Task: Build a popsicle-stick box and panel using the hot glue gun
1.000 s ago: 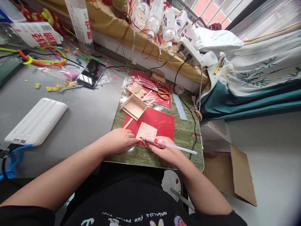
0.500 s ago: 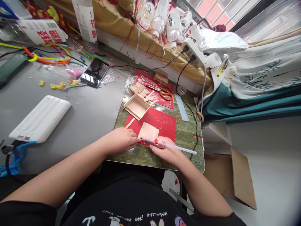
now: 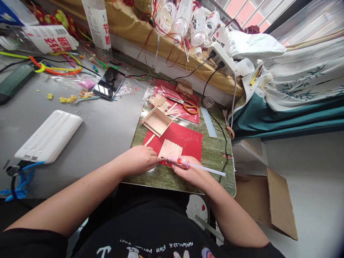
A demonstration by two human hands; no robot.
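Observation:
My right hand [image 3: 189, 168] is closed around a pink hot glue gun [image 3: 176, 162], whose nozzle points left. A long clear glue stick [image 3: 206, 170] juts from its back. My left hand [image 3: 142, 159] has its fingers pressed together, their tips close to the nozzle; what they pinch is hidden. Just beyond both hands lies a flat panel of craft sticks [image 3: 170, 147] side by side on a red sheet [image 3: 192, 139]. Behind it stands an open box made of craft sticks [image 3: 156, 122]. A single craft stick [image 3: 149, 140] lies by the left hand.
Scissors with orange handles [image 3: 190, 106], a bundle of craft sticks [image 3: 184, 87] and loose sticks [image 3: 172, 109] lie at the back. Spare glue sticks [image 3: 208, 122] and a black cord [image 3: 221, 132] are to the right. A phone [image 3: 109, 82] and white power bank [image 3: 49, 136] lie left.
The view has shifted slightly. Both hands and the glue gun keep nearly the same place against the panel; nothing was picked up or let go.

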